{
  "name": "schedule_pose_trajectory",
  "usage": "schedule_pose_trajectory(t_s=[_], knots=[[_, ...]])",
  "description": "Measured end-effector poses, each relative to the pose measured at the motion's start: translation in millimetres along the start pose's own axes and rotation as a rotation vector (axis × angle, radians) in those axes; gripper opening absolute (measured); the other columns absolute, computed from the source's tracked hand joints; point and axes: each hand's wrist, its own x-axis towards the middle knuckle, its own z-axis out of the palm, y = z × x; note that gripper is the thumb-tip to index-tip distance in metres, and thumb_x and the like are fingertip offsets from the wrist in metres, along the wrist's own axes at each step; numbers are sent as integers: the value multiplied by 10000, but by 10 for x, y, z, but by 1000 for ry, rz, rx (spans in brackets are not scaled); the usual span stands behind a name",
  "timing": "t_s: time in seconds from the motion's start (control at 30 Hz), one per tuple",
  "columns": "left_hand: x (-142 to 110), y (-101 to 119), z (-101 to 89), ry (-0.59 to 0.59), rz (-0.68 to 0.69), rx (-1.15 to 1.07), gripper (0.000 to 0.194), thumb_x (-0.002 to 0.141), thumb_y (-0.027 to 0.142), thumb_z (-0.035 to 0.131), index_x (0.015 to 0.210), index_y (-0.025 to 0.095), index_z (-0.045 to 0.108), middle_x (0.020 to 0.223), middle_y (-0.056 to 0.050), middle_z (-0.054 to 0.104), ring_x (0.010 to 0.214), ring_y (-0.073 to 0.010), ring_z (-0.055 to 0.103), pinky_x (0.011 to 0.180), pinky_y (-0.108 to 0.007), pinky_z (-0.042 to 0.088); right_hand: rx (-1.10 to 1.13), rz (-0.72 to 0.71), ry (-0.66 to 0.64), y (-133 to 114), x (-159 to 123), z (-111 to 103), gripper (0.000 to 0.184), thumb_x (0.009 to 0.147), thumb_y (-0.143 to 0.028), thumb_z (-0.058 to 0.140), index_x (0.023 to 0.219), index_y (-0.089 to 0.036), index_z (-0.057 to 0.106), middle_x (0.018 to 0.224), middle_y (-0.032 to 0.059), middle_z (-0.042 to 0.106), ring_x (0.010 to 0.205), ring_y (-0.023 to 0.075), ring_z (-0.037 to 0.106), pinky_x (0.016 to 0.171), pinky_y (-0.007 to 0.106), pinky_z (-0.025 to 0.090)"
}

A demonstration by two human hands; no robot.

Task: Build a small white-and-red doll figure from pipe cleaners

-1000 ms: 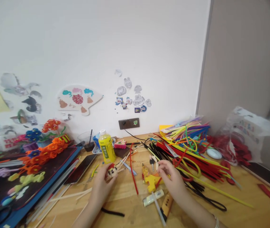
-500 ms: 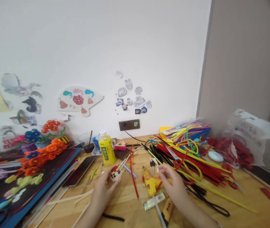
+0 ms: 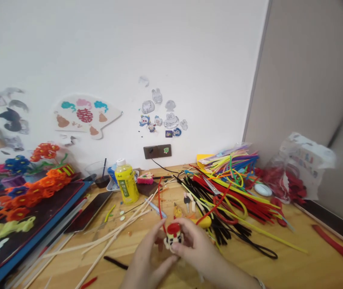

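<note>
My left hand [image 3: 149,263] and my right hand [image 3: 197,249] meet low in the middle of the view, both pinching a small white pipe-cleaner figure [image 3: 173,237] with a red top and black marks. The fingers of both hands are closed on it, just above the wooden table [image 3: 280,261]. Behind my right hand lies a yellow glue gun [image 3: 203,222], mostly hidden. A bent red pipe cleaner [image 3: 159,196] stands just beyond the figure.
A big heap of coloured pipe cleaners [image 3: 234,188] fills the right. A yellow bottle [image 3: 125,186] stands at the back, pale sticks [image 3: 117,233] lie left, and a dark board with orange flowers [image 3: 33,192] sits far left. A plastic bag [image 3: 298,168] is at right.
My left hand carried the small figure rightward to the centre. My right hand left the glue gun area and closed onto the figure. The view shifted right.
</note>
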Motion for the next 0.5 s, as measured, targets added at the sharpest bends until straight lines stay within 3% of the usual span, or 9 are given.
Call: schedule_pose_trajectory(t_s=[0.13, 0.27, 0.5], knots=[[43, 7, -74, -34, -19, -40, 154, 848, 331, 475, 862, 220, 582, 724, -16, 631, 675, -176, 601, 646, -267, 500, 112, -17, 20, 47, 14, -31, 375, 746, -222, 609, 1111, -196, 528, 1001, 66, 636, 919, 208, 610, 814, 343, 476], [53, 58, -92, -94, -46, -66, 202, 878, 321, 419, 786, 229, 574, 727, -15, 630, 676, -173, 589, 635, -251, 481, 127, -31, 4, 71, -2, -16, 392, 748, -262, 631, 1124, -202, 538, 1015, 72, 634, 946, 215, 600, 848, 362, 468], [27, 48, -44, -72, -69, -84, 235, 885, 332, 408, 733, 227, 553, 679, 3, 607, 634, -157, 575, 600, -229, 461, 114, -6, -8, 51, -24, 12, 411, 748, -332, 634, 1127, -195, 554, 972, 74, 641, 933, 219, 603, 849, 371, 474]])
